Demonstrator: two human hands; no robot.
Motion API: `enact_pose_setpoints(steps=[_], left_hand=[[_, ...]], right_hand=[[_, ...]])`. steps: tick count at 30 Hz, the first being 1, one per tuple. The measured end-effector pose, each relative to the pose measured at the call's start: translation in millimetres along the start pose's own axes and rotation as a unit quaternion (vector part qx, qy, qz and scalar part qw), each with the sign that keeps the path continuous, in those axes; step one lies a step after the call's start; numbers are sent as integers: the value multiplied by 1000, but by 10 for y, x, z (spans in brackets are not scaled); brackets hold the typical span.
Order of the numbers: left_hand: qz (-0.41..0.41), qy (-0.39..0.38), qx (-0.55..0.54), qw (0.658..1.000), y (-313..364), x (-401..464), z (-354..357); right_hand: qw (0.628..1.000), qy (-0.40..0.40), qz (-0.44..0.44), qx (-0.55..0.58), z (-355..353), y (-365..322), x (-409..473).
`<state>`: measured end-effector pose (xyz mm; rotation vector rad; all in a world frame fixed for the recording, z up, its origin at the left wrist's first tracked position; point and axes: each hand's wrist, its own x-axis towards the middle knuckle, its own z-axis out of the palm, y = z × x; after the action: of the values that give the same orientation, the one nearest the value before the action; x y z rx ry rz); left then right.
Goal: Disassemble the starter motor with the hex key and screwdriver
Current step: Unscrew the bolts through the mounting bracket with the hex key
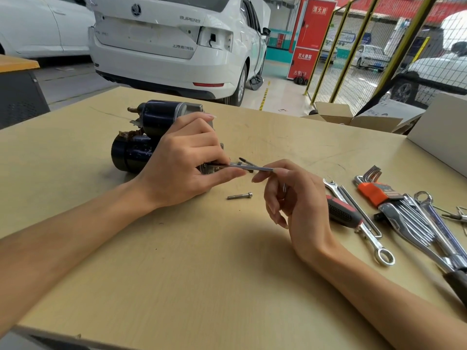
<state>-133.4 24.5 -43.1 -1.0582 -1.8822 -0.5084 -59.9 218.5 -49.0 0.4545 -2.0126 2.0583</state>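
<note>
The dark blue starter motor (pixel 141 137) lies on its side on the wooden table (pixel 202 274). My left hand (pixel 187 160) grips the motor's near metal end, fingers curled over it. My right hand (pixel 293 198) pinches a thin hex key (pixel 252 168) between thumb and forefinger. The key's far end is at the motor's end face, under my left fingertips. A loose bolt (pixel 239 196) lies on the table just in front of the two hands. A red and black screwdriver handle (pixel 342 210) lies to the right, partly hidden behind my right hand.
Right of my hands lie an orange-holdered hex key set (pixel 374 188), several chrome spanners (pixel 417 223) and a ratchet handle (pixel 457 281). A white box (pixel 444 132) stands at the table's right edge. A white car (pixel 177 41) is parked beyond the table.
</note>
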Motion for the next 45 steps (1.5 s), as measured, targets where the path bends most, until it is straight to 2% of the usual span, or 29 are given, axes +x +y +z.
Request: enact_pose_setpoints(steps=[15, 21, 26, 32, 45], left_hand=[[-8, -2, -23, 1000, 13, 0, 4], [-3, 1, -12, 1000, 18, 13, -5], [2, -5, -10, 1000, 15, 12, -16], [6, -5, -3, 1000, 16, 12, -18], [-4, -12, 0, 1000, 22, 11, -14]], right_hand=[[1000, 10, -15, -11, 24, -16, -10], [997, 57, 41, 10, 15, 3, 22], [997, 12, 56, 42, 19, -1, 35], [999, -32, 0, 36, 25, -10, -9], [1000, -1, -8, -12, 17, -25, -11]])
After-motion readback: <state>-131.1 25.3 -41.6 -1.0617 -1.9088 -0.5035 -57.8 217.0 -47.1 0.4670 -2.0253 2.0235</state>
